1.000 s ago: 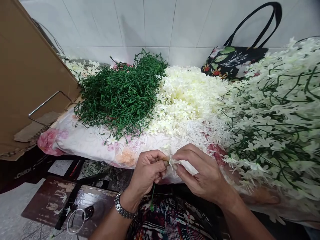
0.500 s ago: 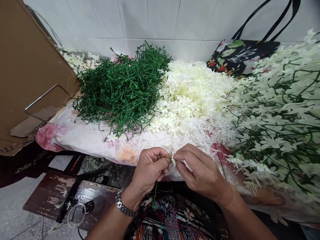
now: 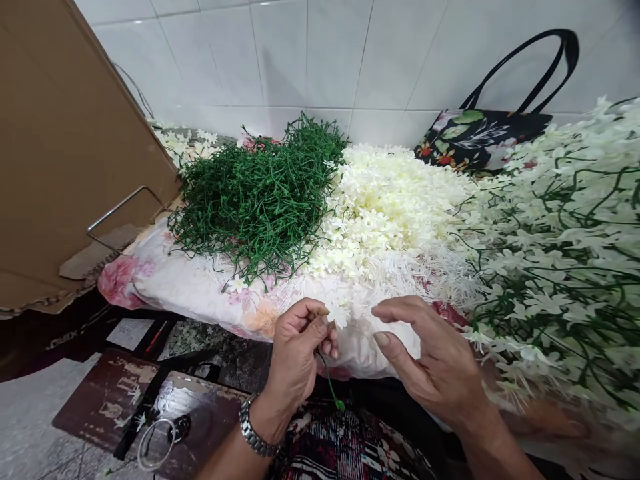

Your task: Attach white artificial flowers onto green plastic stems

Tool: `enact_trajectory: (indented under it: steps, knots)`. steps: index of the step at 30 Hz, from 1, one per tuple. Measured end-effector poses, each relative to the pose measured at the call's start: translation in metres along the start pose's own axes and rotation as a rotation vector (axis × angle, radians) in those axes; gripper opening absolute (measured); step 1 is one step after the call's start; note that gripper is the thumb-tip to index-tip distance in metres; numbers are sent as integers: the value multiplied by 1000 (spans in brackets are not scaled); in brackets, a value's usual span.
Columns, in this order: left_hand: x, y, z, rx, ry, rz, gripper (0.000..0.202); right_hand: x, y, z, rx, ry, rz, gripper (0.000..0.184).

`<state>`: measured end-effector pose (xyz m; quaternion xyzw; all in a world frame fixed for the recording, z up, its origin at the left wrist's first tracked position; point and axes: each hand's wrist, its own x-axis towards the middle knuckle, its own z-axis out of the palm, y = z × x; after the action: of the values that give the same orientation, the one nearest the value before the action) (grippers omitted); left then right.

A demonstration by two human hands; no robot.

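Note:
My left hand point(image 3: 303, 340) pinches a green artificial flower stem point(image 3: 329, 380), whose lower end hangs below the fingers with a small green tip. A white artificial flower point(image 3: 340, 311) shows at the fingertips, on the upper part of that stem. To the right, apart from the flower, my right hand point(image 3: 425, 357) is open with thumb and forefinger spread and nothing between them. Beyond the hands lie a heap of green stems point(image 3: 250, 200) and, beside it, a pile of loose cream-white flower heads point(image 3: 385, 200). White stamen-like strands point(image 3: 435, 267) lie at that pile's front.
Assembled white flowers on green stems point(image 3: 560, 247) are heaped at the right. A floral cloth point(image 3: 190, 280) covers the work surface. A cardboard box point(image 3: 75, 153) stands at left, a black floral bag point(image 3: 480, 137) against the tiled wall. A worn brown board point(image 3: 200, 407) lies low at left.
My right hand has let go of the white flower and moved off to the right, its fingers spreading. The left hand keeps hold of the stem. The view has tilted up slightly.

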<state>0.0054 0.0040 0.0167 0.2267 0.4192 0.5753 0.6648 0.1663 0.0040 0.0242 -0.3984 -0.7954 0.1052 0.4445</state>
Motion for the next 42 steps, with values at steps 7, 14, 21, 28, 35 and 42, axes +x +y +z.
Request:
enact_trajectory:
  steps: [7, 14, 21, 28, 35, 42]
  knots:
    - [1, -1, 12, -82, 138, 259, 18, -21, -20, 12, 100, -157, 1, 24]
    - [-9, -5, 2, -104, 19, 216, 18, -19, -10, 17, -14, -67, -65, 19]
    - [-16, 0, -8, 335, -249, 11, 5, -1, -20, 2, -119, -267, -289, 28]
    - [-13, -6, -5, 190, -78, -31, 11, 9, 5, 9, -28, -137, -139, 23]
    - [-7, 3, -1, 14, 4, -15, 21, 23, 29, 25, -422, -251, -180, 22]
    - [-2, 3, 2, -62, 45, -43, 30, 18, 17, 13, -247, -105, -221, 19]
